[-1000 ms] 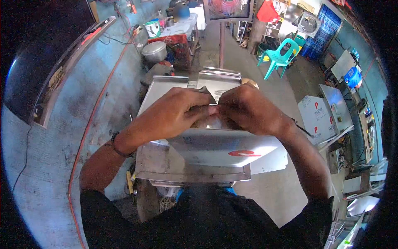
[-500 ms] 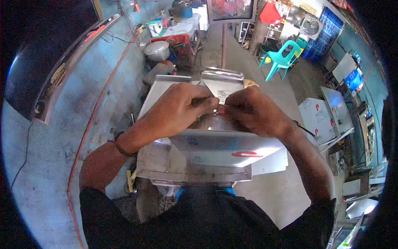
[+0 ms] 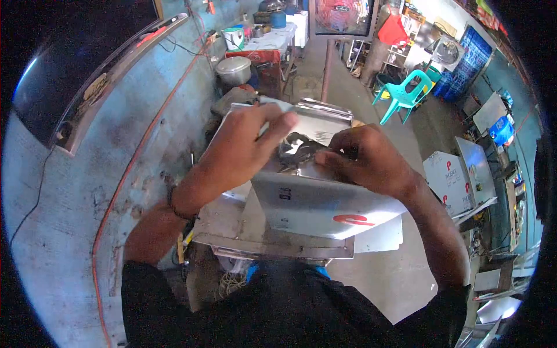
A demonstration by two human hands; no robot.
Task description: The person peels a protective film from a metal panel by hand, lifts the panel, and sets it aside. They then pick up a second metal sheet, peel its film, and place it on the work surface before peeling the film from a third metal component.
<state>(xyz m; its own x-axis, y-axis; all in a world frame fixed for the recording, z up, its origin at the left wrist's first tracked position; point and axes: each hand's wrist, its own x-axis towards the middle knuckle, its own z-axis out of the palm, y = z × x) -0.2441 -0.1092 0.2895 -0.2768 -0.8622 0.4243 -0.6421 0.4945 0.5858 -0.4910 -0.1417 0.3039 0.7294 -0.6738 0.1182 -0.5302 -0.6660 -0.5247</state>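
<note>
My left hand is raised over the left side of the bent sheet-metal piece, its thumb and fingers curled together and slightly blurred. Whatever lies between those fingertips I cannot make out. On the other side, my right hand has its fingers curled and pinched at the far upper edge of that piece; what they grip is hidden. The piece's near face is silvery, with a red logo and dark marking. Behind it lies a shiny metal tray-like part with folded edges, reflecting the hands.
A metal-topped worktable carries the pieces. Ahead stand a large pot, a cloth-covered table, a framed fan and a green chair. Logo-marked sheets lean at the right; a blue wall runs along the left.
My hands, together at the upper edge before, have separated. The left moved up and to the left; the right stayed near the edge. The view has shifted slightly.
</note>
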